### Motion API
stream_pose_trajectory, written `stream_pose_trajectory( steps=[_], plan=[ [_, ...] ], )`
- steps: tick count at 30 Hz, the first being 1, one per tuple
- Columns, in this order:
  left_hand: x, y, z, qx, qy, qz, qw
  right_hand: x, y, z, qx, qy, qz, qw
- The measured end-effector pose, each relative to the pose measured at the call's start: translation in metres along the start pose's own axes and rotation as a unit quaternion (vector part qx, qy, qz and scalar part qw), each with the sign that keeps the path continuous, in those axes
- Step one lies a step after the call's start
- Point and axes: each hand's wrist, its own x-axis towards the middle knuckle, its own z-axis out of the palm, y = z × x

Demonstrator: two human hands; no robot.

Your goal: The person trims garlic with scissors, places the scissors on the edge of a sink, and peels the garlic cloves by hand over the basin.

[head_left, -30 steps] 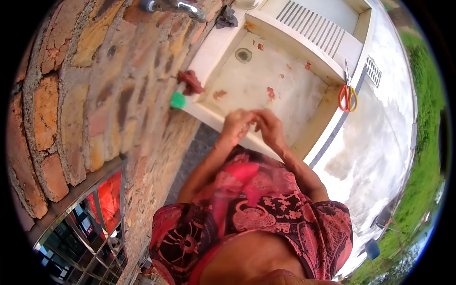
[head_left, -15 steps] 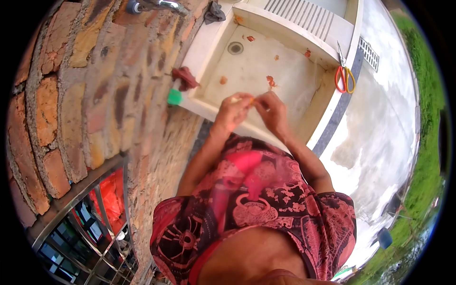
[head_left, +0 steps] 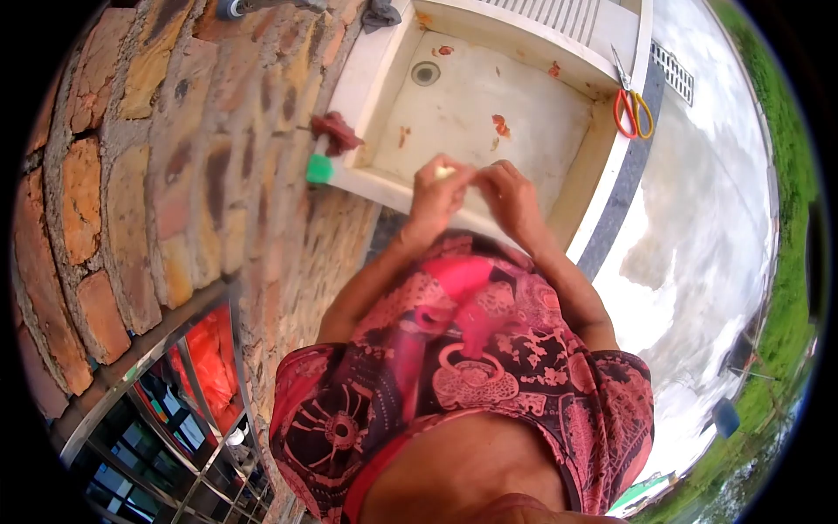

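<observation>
Both hands meet over the near edge of the pale sink [head_left: 375, 185]. In my left hand [head_left: 434, 199] the fingers are closed round a small pale-yellow piece [head_left: 443, 172], mostly hidden, whose kind I cannot make out. My right hand [head_left: 510, 199] touches the left fingertips with its own fingers pinched together; whatever lies in that pinch is hidden. Beyond the hands, reddish-orange scraps [head_left: 500, 126] lie scattered on the sink floor, looking like thin bits of skin or peel.
Red-and-yellow-handled scissors [head_left: 625, 113] rest on the sink's right rim. A dark red cloth [head_left: 337, 133] and a green block [head_left: 319, 168] sit at the near left corner, a grey cloth [head_left: 381, 15] farther back. A brick wall [head_left: 201, 166] runs along the left.
The view has shifted slightly, so the sink appears higher. My hands stay together at its near edge; the pale piece in my left hand now shows more clearly.
</observation>
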Motion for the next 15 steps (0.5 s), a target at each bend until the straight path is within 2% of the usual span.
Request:
stream_pose_trajectory(
  steps=[2,5,11,13,15],
  plan=[
    [0.0,-0.002,0.0,0.023,-0.011,0.006,1.0,-0.001,0.001,-0.003,0.019,-0.033,0.024,0.999],
    [-0.008,-0.005,0.007,0.038,0.024,0.004,0.999,-0.004,-0.001,-0.005,0.024,-0.06,0.066,0.996],
    [-0.006,-0.013,0.012,0.016,0.071,0.0,0.997,-0.008,0.004,-0.002,0.055,-0.077,0.111,0.989],
    [-0.005,-0.013,0.012,0.026,0.103,0.002,0.994,-0.008,0.004,0.0,0.054,-0.068,0.115,0.99],
    [-0.004,-0.013,0.014,0.054,0.119,0.0,0.991,-0.005,0.004,0.002,0.034,-0.042,0.038,0.998]
  ],
)
